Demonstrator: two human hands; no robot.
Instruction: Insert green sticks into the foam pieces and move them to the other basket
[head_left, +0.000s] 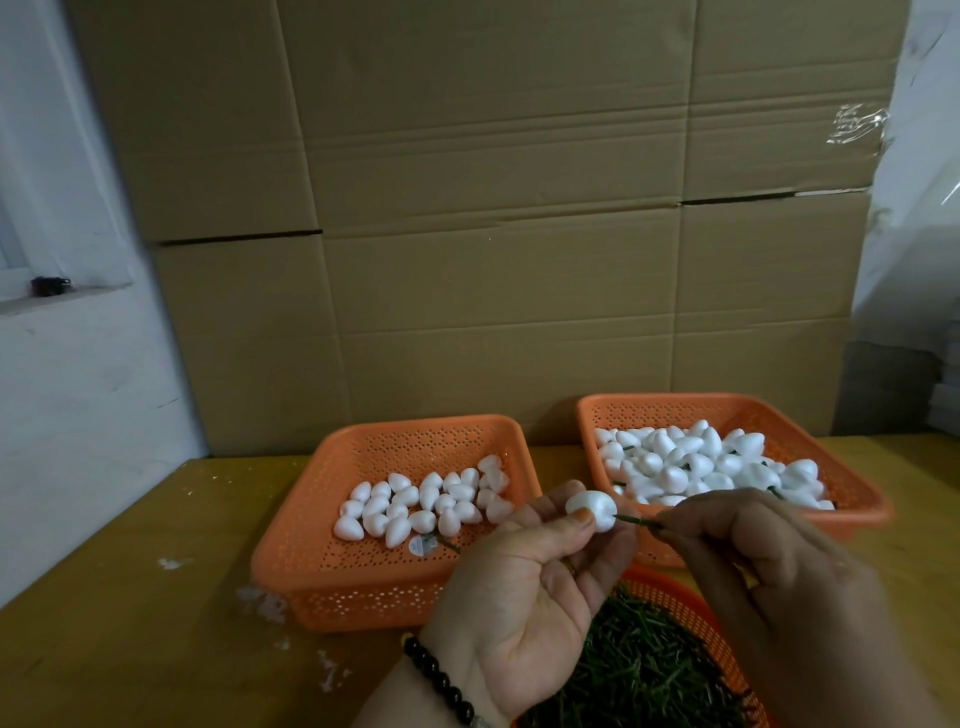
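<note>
No text, label, brand, number or sign can be read anywhere in the view. A small round pale sticker (417, 545) lies on the floor of the left orange perforated plastic basket (363, 587), at about 5 o'clock of its pile of white foam pieces, but any print on it is too blurred to make out. The stacked brown corrugated cardboard boxes (493, 208) behind show bare faces.
</note>
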